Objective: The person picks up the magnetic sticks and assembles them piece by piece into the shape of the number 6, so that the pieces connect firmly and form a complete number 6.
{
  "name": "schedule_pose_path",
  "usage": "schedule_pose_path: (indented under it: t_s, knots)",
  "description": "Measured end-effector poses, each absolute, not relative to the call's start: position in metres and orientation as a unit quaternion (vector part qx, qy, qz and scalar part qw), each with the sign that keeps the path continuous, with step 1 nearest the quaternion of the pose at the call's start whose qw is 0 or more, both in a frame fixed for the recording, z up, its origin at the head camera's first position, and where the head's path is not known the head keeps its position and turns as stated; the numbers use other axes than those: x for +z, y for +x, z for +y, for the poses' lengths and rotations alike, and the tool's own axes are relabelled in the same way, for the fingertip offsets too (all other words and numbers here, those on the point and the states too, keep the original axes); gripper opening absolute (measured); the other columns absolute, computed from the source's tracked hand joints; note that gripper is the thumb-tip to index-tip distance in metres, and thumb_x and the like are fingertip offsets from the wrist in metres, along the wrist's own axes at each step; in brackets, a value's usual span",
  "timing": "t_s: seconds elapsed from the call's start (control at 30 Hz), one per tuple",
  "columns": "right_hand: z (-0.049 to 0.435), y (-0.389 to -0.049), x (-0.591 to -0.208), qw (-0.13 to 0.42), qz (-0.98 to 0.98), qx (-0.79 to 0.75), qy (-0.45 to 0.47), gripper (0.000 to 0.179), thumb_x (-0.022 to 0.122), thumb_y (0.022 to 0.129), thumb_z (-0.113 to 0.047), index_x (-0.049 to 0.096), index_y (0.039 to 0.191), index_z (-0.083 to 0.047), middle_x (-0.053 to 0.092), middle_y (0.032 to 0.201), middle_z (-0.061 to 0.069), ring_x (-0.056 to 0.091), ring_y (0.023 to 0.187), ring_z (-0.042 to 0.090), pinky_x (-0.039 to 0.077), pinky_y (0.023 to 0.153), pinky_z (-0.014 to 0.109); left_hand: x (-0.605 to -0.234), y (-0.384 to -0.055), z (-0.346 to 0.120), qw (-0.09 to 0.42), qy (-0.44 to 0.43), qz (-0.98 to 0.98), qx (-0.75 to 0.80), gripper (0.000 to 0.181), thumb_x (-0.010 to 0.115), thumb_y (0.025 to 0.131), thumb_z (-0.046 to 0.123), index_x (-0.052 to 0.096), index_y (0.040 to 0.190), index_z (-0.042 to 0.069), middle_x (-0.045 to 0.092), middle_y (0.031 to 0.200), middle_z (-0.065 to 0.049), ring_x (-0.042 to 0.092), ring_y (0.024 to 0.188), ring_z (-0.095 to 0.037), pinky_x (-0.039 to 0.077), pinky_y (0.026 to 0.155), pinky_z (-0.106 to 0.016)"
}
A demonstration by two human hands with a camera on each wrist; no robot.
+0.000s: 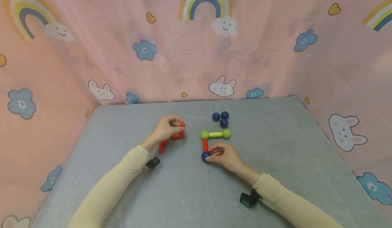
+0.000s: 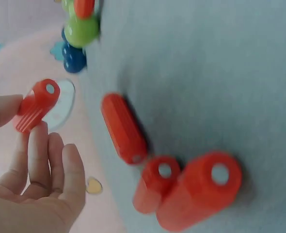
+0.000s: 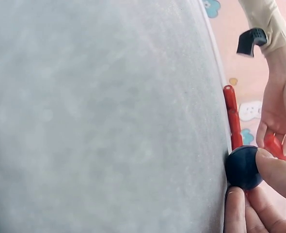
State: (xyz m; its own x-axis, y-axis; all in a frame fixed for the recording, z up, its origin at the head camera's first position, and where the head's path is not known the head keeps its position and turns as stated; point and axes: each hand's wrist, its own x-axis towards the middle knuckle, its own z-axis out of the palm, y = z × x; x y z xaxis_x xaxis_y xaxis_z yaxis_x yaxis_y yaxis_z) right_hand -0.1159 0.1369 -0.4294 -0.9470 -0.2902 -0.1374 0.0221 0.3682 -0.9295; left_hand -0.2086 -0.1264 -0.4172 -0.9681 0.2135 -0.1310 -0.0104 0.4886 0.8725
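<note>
My left hand [image 1: 167, 128] pinches a red rod [image 2: 38, 104] between thumb and fingertips, lifted off the table; a pale disc shows at the rod's end. Below that hand several other red rods [image 2: 123, 128] lie on the table. My right hand [image 1: 226, 156] grips a dark blue ball [image 3: 244, 167] with thumb and fingers. In the head view this ball joins the lower end of a red rod [image 1: 205, 145], whose far end meets a green ball [image 1: 204, 135]. From there a yellow-green rod [image 1: 215, 134] runs right to a second green ball [image 1: 226, 133].
Three loose dark blue balls [image 1: 224, 123] sit together behind the joined pieces. The grey table [image 1: 190, 194] ends at a pink patterned cloth [image 1: 171, 75] at the back and sides. A black wrist device [image 1: 249, 199] sits by the right sleeve, another [image 1: 152, 163] by the left.
</note>
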Motion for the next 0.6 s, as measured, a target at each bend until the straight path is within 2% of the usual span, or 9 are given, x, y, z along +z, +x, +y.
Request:
schedule_pose_path:
  t_s: [0.3,0.6]
  knots:
    - [0.136,-0.118,-0.432,0.145,0.822,-0.545,-0.074,0.029,0.079,0.082,-0.008,0.069,0.105,0.006,0.072,0.104,0.023,0.068,0.086,0.017,0.053,0.072,0.021,-0.424,-0.178,-0.110,0.160,0.060,0.848,0.501,0.023,0.078,0.084,0.022,0.074,0.105,0.013,0.074,0.090,-0.002,0.060,0.085,-0.013,0.044,0.074,-0.026]
    - [0.142,-0.132,-0.468,0.138,0.820,-0.551,-0.073,0.031,0.082,0.081,-0.014,0.070,0.105,0.000,0.074,0.100,0.017,0.068,0.085,0.013,0.053,0.071,0.021,-0.439,-0.149,-0.095,0.216,0.094,0.833,0.501,0.022,0.080,0.082,0.023,0.075,0.100,0.010,0.075,0.086,-0.002,0.061,0.075,-0.009,0.045,0.070,-0.024]
